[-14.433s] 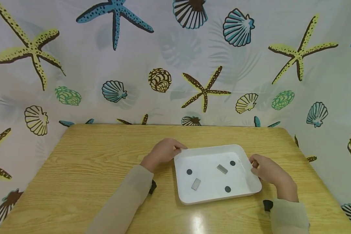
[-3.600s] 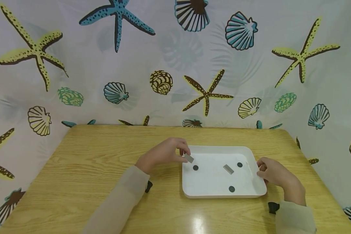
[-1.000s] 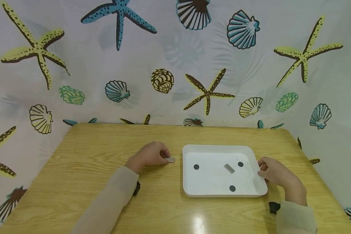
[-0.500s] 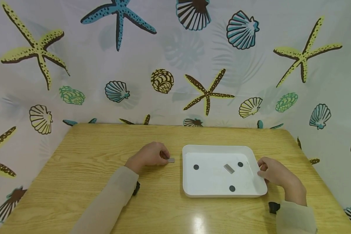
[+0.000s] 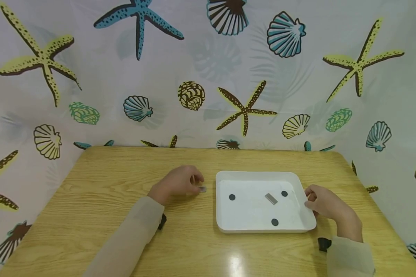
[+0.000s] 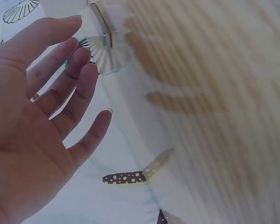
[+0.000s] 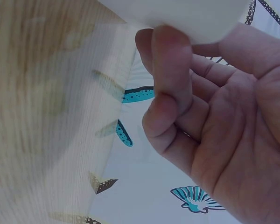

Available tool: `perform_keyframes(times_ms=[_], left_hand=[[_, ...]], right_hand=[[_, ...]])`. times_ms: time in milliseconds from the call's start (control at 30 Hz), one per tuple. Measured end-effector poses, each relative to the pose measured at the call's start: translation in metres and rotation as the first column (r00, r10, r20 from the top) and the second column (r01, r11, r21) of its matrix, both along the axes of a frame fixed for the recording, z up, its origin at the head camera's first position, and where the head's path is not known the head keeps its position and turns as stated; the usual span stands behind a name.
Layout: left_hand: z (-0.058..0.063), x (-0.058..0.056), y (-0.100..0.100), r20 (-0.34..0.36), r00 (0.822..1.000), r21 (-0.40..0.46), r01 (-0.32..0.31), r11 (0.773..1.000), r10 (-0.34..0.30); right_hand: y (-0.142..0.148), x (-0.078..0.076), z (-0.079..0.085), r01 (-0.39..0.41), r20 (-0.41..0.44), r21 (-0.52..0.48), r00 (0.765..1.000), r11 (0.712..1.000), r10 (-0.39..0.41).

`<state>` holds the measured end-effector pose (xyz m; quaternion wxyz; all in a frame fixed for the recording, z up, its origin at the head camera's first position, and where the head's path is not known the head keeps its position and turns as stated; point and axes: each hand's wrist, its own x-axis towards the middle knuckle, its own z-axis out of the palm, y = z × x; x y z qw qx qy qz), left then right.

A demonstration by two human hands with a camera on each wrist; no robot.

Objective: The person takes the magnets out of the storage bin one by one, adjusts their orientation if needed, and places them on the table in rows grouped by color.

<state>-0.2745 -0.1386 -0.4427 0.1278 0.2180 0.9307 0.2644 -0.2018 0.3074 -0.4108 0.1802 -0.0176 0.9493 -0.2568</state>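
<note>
fingers (image 6: pixel 79 100) of a person's left hand (image 5: pixel 178 181) curve loosely apart, grasping nothing, their tips close to a small grey rectangular block (image 5: pixel 202 189) lying on a yellowish wooden table (image 5: pixel 107 192). the thumb is right next to the block; whether skin touches it is hard to tell. the block lies just left of a shallow white tray (image 5: pixel 249 215) with rounded corners, outside its wall. the right hand (image 5: pixel 327 202) pinches the tray's right side, some of its fingers bent inward. inside the tray are a second grey rectangular block (image 5: pixel 271 199), set at a slant, and three flat dark round discs (image 5: pixel 275 222): one towards the left wall, one at the right just beside the second block, one nearer the front. the tabletop has a wavy grain and rounded far corners, and a bright patch of light (image 5: pixel 235 263) gleams near the front. behind the table and along both sides hangs a white cloth (image 5: pixel 159 73) printed with yellow, brown and blue starfish, ribbed scallop shells, coiled shells in green and brown, and faint grey-blue leaves. both forearms wear beige sleeves (image 5: pixel 124 234), with a small black device (image 5: pixel 324 244) at each wrist. in the left wrist view the wood looks pale and blurred.
</note>
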Motion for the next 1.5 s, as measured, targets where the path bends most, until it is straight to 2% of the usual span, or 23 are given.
perform_keyframes(times_ms=[367, 633, 800, 1133, 1500], left_hand=[[0.021, 0.002, 0.013, -0.047, 0.999, -0.008, 0.024, 1.0, -0.025], [0.032, 0.003, 0.028, -0.16, 0.984, -0.037, 0.075, 0.996, -0.08], [0.036, 0.003, 0.035, -0.199, 0.974, -0.034, 0.106, 0.994, -0.111], [0.045, 0.005, 0.055, -0.217, 0.964, -0.052, 0.145, 0.988, -0.153], [0.049, 0.007, 0.078, -0.196, 0.964, -0.062, 0.174, 0.983, -0.183]], right_hand=[[0.0, 0.0, 0.0, -0.011, -0.01, 0.006, 1.0, 1.0, 0.011], [0.0, 0.0, 0.0, -0.004, -0.002, 0.007, 1.0, 1.0, 0.004], [0.0, -0.001, -0.001, 0.005, 0.002, 0.001, 1.0, 1.0, -0.005], [0.001, -0.002, -0.001, 0.01, 0.006, 0.01, 1.0, 1.0, -0.01], [0.001, -0.003, -0.001, 0.018, 0.013, 0.005, 1.0, 1.0, -0.018]])
